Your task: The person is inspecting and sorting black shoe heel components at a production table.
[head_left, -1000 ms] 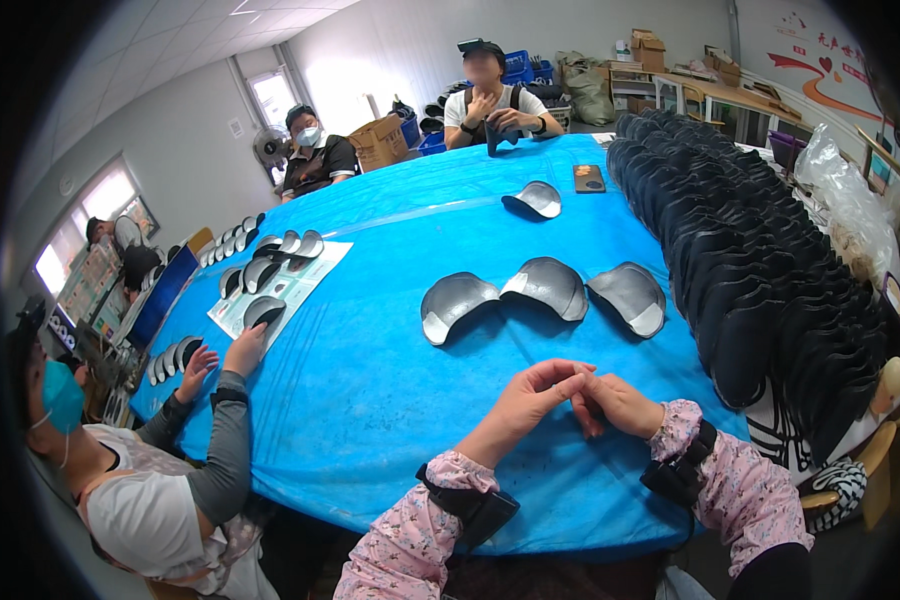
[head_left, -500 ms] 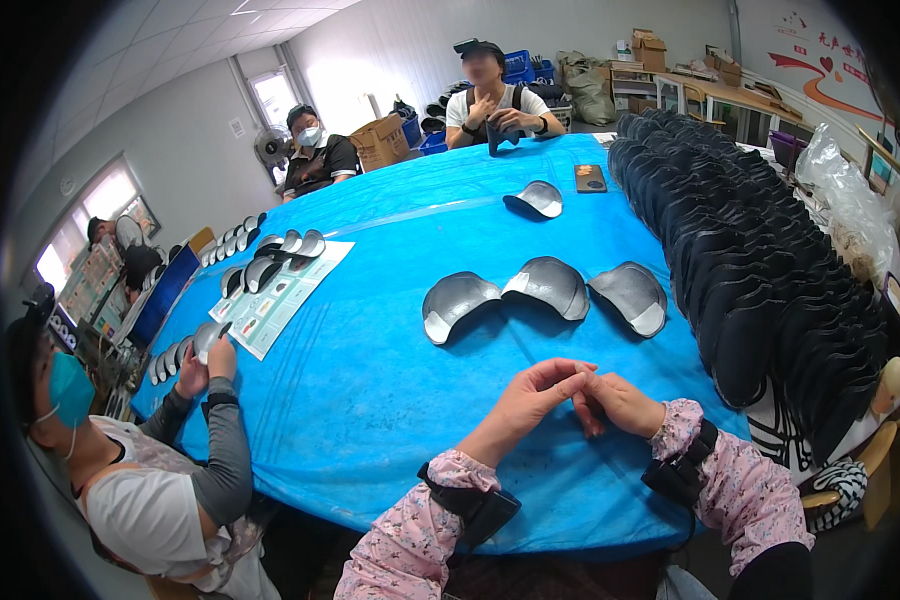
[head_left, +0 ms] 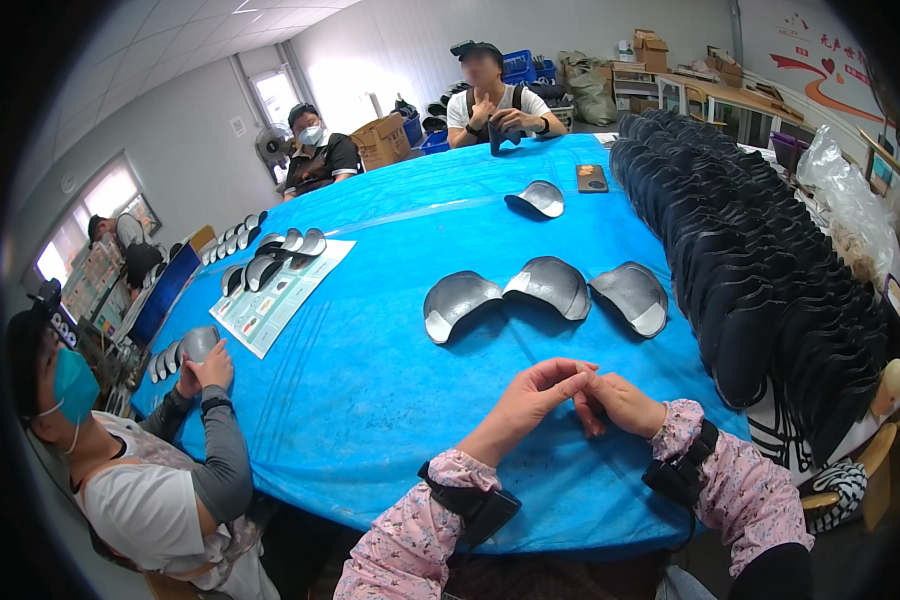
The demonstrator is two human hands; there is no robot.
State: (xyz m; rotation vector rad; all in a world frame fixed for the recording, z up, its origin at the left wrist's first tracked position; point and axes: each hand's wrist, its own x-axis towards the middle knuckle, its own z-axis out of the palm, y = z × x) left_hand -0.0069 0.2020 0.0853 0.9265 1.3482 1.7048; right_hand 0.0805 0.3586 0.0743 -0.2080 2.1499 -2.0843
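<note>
Over the near part of the blue-covered table, my left hand and my right hand meet at the fingertips. Both have bent fingers drawn together; whether anything small lies between them is hidden. Just beyond lie three curved dark grey shell-like pieces in a row: a left one, a middle one and a right one. Each carries a paler grey patch. The left and middle ones touch or overlap. Another curved piece rests farther back. None of these pieces is touched by my hands.
Stacked dark curved pieces line the table's right side. A phone-like dark rectangle lies at the back. At left, a masked co-worker holds a grey curved piece beside a printed sheet. Two people sit across the table.
My hands have stayed together in the same place. The co-worker at left has turned the held curved piece and shifted both hands slightly.
</note>
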